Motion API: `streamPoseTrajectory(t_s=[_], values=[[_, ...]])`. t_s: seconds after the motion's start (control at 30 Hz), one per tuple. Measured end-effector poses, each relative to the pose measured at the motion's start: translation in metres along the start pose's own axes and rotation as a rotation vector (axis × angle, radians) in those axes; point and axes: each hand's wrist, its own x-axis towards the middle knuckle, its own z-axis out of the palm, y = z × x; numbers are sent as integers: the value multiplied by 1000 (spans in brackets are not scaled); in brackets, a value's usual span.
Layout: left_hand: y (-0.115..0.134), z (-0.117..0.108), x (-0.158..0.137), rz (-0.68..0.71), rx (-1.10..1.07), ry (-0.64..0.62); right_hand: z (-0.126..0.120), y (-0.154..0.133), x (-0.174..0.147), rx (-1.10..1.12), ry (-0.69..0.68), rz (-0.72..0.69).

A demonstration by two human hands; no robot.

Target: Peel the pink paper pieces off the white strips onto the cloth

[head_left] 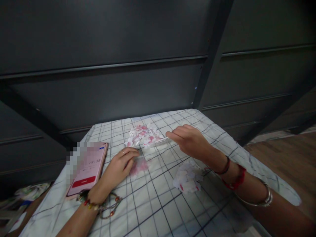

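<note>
My left hand rests on the checked cloth, fingers bent and thumb apart from them. Right beside its fingertips lies a small translucent patch of pink pieces, blurred. My right hand is closed in a pinch at one end of a thin white strip; the fingertips partly hide that end. Along the strip's far side is a heap of small white and pink scraps, some with dotted edges. Nearer me, under my right forearm, sits a second pile of whitish, translucent scraps with a few red bits.
A phone with a lit pink screen lies left of my left hand. The white checked tablecloth covers the table, whose far edge meets a dark panelled wall. Wooden floor shows at the right.
</note>
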Motion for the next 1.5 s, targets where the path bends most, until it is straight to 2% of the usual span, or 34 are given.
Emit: streamPoseTrajectory(t_s=[0.13, 0.3, 0.57, 0.73, 0.83, 1.0, 1.13, 1.27, 1.5], values=[[0, 1, 2, 18, 18, -14, 3, 3, 0, 19, 50, 19], [-1, 1, 2, 1, 32, -23, 7, 1, -1, 64, -37, -10], [-4, -1, 2, -75, 17, -47, 11, 0, -4, 94, -15, 17], [-5, 0, 2, -54, 38, -19, 12, -1, -6, 144, 13, -35], [-5, 0, 2, -60, 36, -33, 13, -3, -5, 98, 32, 0], [-5, -1, 2, -83, 36, -58, 12, -5, -4, 121, -53, 34], [-6, -1, 1, -68, 44, -43, 10, -2, -7, 194, -36, 38], [-6, -1, 0, -53, 49, -47, 10, 1, -8, 118, -28, 69], [-6, -2, 0, -73, 19, -72, 10, -7, -7, 139, 18, -20]])
